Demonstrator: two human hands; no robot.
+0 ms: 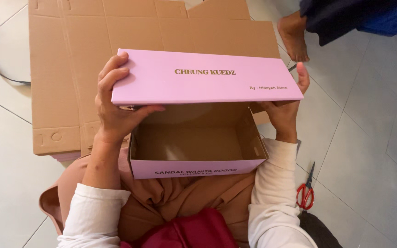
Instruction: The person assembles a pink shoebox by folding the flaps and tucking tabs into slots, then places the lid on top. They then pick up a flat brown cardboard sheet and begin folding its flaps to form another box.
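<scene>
Pink box point(197, 169) open on the lap, pink lid point(206, 78) raised above it.
Behind: flattened brown cardboard point(74, 59) on the tiled floor point(373, 119); red-handled scissors point(305, 192) lying to the right; another person's bare foot point(294, 34) beyond the lid. Left hand point(113, 108) clasping the lid's left end, fingers on top, thumb beneath; right hand point(286, 108) gripping the right end, thumb up along its edge.
</scene>
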